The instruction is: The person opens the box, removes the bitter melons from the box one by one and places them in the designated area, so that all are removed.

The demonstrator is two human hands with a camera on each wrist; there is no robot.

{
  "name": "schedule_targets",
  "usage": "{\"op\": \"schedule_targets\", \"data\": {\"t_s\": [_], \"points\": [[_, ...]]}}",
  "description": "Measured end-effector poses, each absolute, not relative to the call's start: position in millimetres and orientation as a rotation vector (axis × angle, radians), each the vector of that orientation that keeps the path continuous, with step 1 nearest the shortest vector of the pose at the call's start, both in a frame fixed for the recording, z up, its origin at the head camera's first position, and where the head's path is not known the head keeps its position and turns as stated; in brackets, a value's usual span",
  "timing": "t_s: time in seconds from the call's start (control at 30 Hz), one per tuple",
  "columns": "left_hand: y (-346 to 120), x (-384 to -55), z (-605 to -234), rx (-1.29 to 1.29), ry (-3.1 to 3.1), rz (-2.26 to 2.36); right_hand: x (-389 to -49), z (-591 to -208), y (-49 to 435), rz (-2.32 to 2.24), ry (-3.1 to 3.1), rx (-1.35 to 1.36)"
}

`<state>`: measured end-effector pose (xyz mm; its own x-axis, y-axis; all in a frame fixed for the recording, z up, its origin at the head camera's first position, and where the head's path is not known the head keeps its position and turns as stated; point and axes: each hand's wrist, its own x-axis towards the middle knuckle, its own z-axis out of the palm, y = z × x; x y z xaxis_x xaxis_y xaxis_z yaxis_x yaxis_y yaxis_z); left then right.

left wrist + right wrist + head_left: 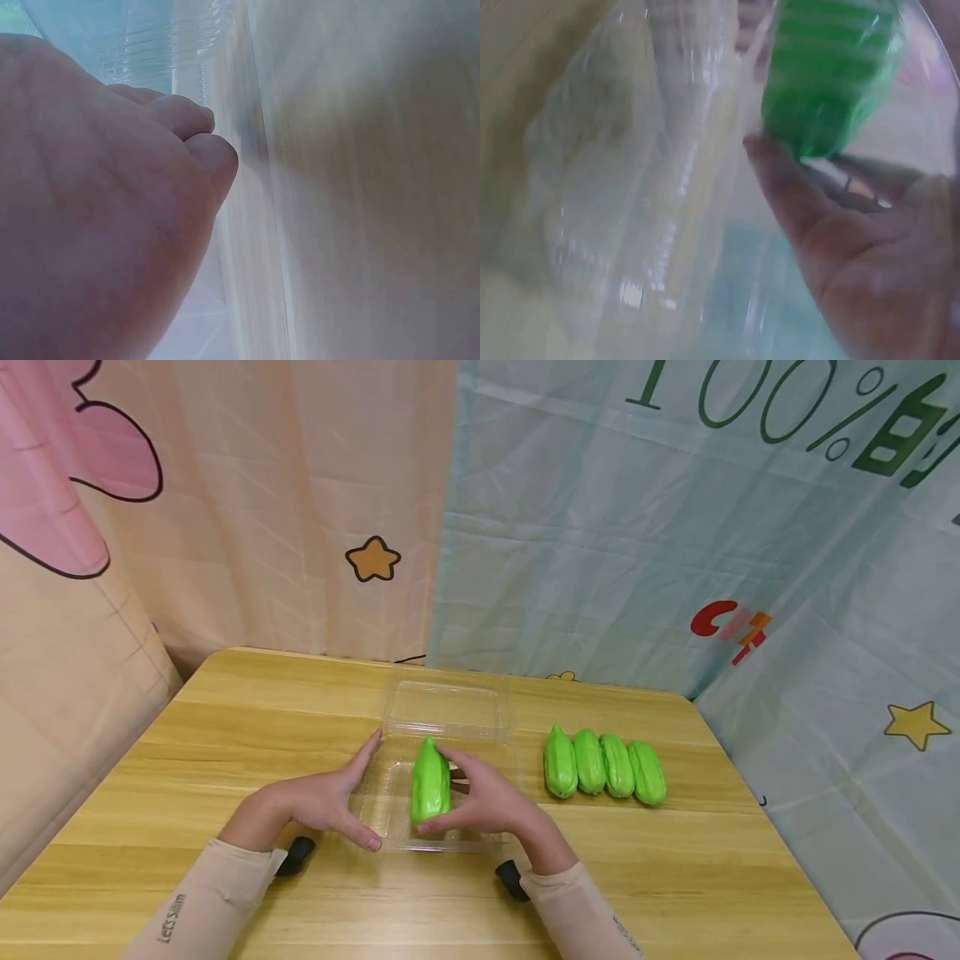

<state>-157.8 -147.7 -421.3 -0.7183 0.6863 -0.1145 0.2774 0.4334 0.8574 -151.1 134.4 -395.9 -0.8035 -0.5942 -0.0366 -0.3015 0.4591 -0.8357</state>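
Observation:
A clear plastic box [397,777], its lid [448,703] folded back, lies on the wooden table. Inside or just above its base is a green vegetable [431,785], plump and ridged with a pointed tip; how far it sits off the bottom I cannot tell. My right hand [487,802] pinches it from the right, the thumb at the near end and a finger by the far end. In the right wrist view the vegetable [829,71] shows through the clear plastic. My left hand [322,802] rests at the box's left edge, thumb and fingers spread apart.
Several similar green vegetables [588,762] lie side by side in a row on the table [712,852], right of the box. Printed curtains [585,527] hang behind the table and along its sides. A dark strap piece [512,881] sits at each wrist.

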Motion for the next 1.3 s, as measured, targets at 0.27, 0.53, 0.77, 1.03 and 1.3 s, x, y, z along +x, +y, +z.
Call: {"op": "schedule_targets", "data": {"t_s": [0.27, 0.53, 0.77, 1.03, 1.3], "points": [[-147.1, -157.0, -420.2, 0.812, 2.246, 1.218, -150.0, -389.3, 158.2, -1.315, 2.363, -0.780], [-148.2, -157.7, -422.2, 0.825, 2.237, 1.219, -148.1, -386.4, 179.0, -1.329, 2.340, -0.818], [-147.6, -157.5, -421.0, 0.814, 2.234, 1.213, -146.0, -386.2, 192.6, -1.354, 2.321, -0.792], [-148.3, -156.5, -419.0, 0.812, 2.237, 1.215, -145.1, -382.9, 202.1, -1.387, 2.297, -0.811], [-147.5, -156.2, -419.0, 0.822, 2.223, 1.216, -142.9, -380.1, 210.8, -1.391, 2.300, -0.797]]}}
